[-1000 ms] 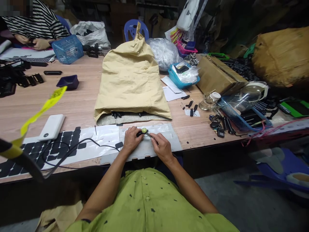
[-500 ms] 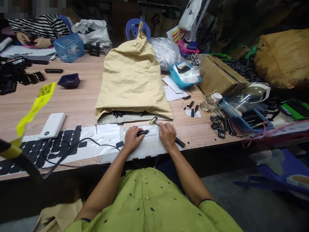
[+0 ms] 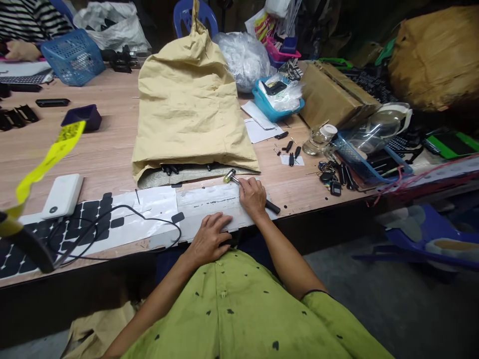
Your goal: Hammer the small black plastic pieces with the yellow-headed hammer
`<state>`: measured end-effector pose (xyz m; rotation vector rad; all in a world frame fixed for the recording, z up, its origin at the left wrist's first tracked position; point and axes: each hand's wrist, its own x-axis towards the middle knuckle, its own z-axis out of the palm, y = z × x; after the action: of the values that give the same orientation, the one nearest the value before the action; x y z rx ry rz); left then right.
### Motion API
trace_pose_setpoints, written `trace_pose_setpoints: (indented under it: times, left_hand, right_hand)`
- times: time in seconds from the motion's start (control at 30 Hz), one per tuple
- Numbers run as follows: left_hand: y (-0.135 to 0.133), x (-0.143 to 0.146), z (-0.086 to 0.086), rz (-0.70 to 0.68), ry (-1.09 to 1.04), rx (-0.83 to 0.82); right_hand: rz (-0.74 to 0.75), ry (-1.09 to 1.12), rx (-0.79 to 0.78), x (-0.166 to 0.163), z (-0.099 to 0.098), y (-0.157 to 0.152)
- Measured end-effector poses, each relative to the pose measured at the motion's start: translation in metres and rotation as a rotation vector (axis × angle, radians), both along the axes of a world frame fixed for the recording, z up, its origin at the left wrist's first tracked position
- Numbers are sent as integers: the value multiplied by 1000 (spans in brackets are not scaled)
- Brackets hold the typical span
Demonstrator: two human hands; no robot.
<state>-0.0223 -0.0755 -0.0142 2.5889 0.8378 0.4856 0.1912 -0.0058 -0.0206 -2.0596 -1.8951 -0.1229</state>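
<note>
My right hand (image 3: 253,198) is closed around a small hammer (image 3: 272,207). Its metal head with a yellowish face points to the far left, and the black grip end sticks out on the near side. Under the hammer lies a worn whitish board (image 3: 204,199) along the table edge. My left hand (image 3: 212,238) is at that edge, close to my shirt, with fingers spread and nothing visible in it; its palm is hidden. Beyond the board stands a beige sack (image 3: 194,109), with several black pieces (image 3: 170,169) showing at its open mouth.
A white power bank (image 3: 63,196) and a black cable (image 3: 149,218) lie on the left. On the right are small black parts (image 3: 292,158), a key bunch (image 3: 328,178), a blue basket (image 3: 389,172) and a glass jar (image 3: 318,142). A co-worker's hand (image 3: 22,50) shows far left.
My left hand has drawn back from the board to the table edge, and its fingers have opened. The black piece it held is out of sight. My right hand still grips the hammer.
</note>
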Motion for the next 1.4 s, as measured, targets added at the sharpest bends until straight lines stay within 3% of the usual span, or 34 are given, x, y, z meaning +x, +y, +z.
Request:
trace_pose_setpoints:
  times: [0.2, 0.37, 0.47, 0.53, 0.7, 0.77, 0.87, 1.0, 1.1, 1.27, 1.4]
  left_hand:
    - [-1, 6, -1, 0, 108, 61]
    - [1, 6, 5, 25, 19, -45]
    - [24, 7, 13, 98, -89, -136]
    - [52, 8, 19, 263, -123, -198]
    - [133, 21, 32, 878, -69, -289]
    - [156, 30, 35, 1003, -16, -278]
    - [176, 44, 38, 1086, 73, -273]
    - [181, 49, 39, 1094, 137, -262]
    - [173, 36, 38, 1047, 107, -215]
    - [141, 0, 32, 778, -30, -170]
    - [110, -9, 16, 544, -74, -199]
  right_hand:
    - [12, -15, 34, 0, -3, -1]
    - [7, -24, 39, 0, -4, -1]
    - [4, -26, 40, -1, -4, -1]
    - [5, -26, 46, -1, -4, -1]
    - [10, -21, 75, -2, -6, 0]
    - [11, -22, 79, -2, -7, 0]
    - [10, -26, 72, -3, -6, 1]
    - [16, -37, 53, -5, -3, 2]
    - [14, -43, 35, -6, -2, 2]
    - [3, -24, 31, -6, -2, 2]
    - [-11, -25, 36, -5, -3, 2]
